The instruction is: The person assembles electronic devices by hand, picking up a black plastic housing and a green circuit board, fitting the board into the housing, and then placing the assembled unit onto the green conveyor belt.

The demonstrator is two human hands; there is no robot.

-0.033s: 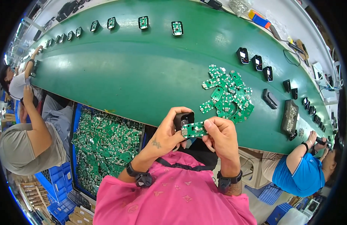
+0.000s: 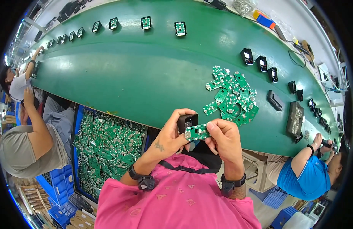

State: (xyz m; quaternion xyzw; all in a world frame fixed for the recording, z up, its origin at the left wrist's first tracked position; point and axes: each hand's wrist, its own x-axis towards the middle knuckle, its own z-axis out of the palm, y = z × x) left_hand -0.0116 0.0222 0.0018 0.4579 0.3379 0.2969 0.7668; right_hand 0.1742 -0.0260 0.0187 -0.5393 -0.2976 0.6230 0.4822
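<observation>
In my left hand [image 2: 169, 134] is a small black plastic housing [image 2: 186, 120], its hollow side facing me. The fingers wrap round it. My right hand [image 2: 227, 138] pinches one end of a green circuit board [image 2: 196, 133] between thumb and fingers. This board lies across the front of the housing, outside it, with a metal connector at its left end close to my left thumb. Part of the housing is hidden behind the board. Just beyond my hands, a loose pile of green circuit boards [image 2: 234, 100] lies on the green table [image 2: 138, 76].
Along the far side stand housings with boards inside [image 2: 180, 29]. Black housings [image 2: 262, 64] line the right, near a black tray of small metal parts [image 2: 295, 119]. A blue-edged bin of boards [image 2: 107, 149] is at my left. Co-workers sit left [image 2: 33, 141] and right [image 2: 306, 171].
</observation>
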